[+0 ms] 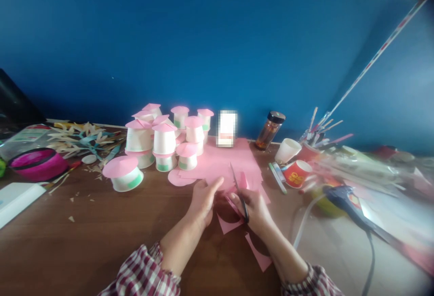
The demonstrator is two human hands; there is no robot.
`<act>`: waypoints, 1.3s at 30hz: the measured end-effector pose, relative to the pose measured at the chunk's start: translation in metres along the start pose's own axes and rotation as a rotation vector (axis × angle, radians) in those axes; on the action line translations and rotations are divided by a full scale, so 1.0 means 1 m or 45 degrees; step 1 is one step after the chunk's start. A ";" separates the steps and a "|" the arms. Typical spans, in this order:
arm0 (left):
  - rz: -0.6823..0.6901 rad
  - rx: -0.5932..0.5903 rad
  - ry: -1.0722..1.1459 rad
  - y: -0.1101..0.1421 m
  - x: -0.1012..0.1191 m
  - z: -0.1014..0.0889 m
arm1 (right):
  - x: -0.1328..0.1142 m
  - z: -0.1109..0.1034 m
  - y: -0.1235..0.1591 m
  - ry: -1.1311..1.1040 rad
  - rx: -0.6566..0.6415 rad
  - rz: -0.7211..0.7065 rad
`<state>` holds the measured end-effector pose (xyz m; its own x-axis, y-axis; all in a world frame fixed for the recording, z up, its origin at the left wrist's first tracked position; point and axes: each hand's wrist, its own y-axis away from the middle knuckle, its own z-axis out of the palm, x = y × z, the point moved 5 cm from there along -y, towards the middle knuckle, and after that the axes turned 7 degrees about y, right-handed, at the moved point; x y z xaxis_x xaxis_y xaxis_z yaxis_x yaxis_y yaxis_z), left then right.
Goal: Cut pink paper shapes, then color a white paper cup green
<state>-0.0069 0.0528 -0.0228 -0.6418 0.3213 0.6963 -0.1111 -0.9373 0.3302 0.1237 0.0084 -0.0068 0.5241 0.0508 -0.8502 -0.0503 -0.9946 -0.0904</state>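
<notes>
In the head view my right hand [255, 209] grips a pair of scissors [234, 176], its blades pointing up and away from me and its dark handle at my fingers. My left hand [203, 197] is close by on the left, thumb uppermost, at a piece of pink paper [222, 187]; the other fingers are mostly hidden. Beneath and beyond both hands lie larger pink sheets [233, 155]. Pink paper offcuts with curved edges, one of them a narrow scrap [259, 253], lie near my right wrist. A pink paper disc [181, 177] rests beside the sheets.
Left of the sheets stand several white paper cups [164, 142] with pink cone tops, some stacked. A jar [269, 131], a red cup [298, 174] and a brush holder [308, 152] stand to the right. A glue gun [342, 196] with a cord lies at the right.
</notes>
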 end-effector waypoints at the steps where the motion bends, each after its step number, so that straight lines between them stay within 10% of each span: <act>1: 0.003 0.004 -0.002 0.000 0.000 0.000 | 0.000 0.000 0.000 0.005 0.003 -0.001; 39: -0.029 -0.096 -0.044 0.010 0.004 0.008 | -0.006 0.001 0.001 -0.309 -0.137 0.118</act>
<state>-0.0044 0.0459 -0.0115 -0.6118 0.3461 0.7113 -0.1828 -0.9367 0.2986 0.1192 0.0067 -0.0024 0.3022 -0.0338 -0.9526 0.0084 -0.9992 0.0381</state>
